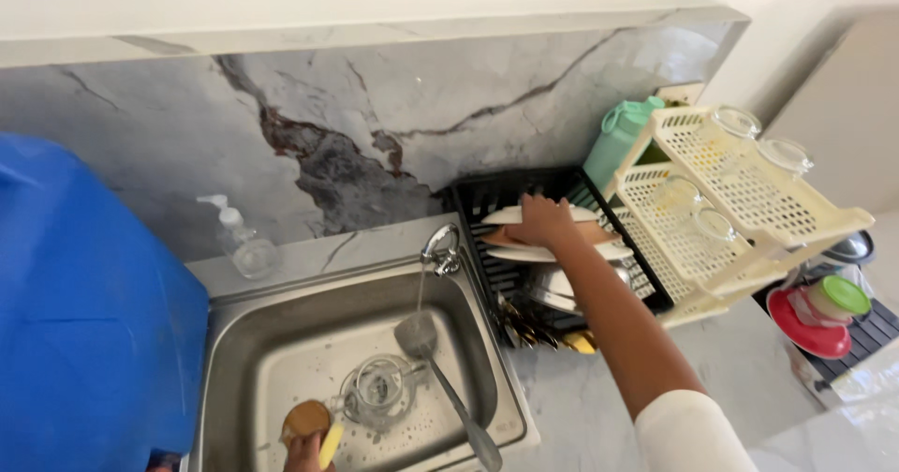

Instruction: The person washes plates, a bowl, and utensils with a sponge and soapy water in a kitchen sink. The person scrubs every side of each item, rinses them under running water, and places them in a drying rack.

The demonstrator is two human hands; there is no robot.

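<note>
Barrel: at far left we see a big blue barrel (89, 313) beside the sink (234, 341).
Soap: a clear pump bottle (245, 244) stands on the ledge behind the sink.
Left hand: our left hand (304, 451) is low in the sink, fingers closed on a yellow sponge (329, 444), touching a brown round dish (305, 420).
Basin: a glass jug (376, 390) and a ladle (440, 378) lie inside; the tap (442, 249) runs a thin stream onto the ladle.
Right hand: our right hand (546, 221) reaches into the black drying rack (487, 200), fingers closed over the edge of a white plate (510, 215) stacked with others.
Rack right: a cream plastic shelf (749, 200) carries upturned glasses; a mint bottle (618, 140) stands behind it.
Table: grey marble table (581, 406) under our forearm.
</note>
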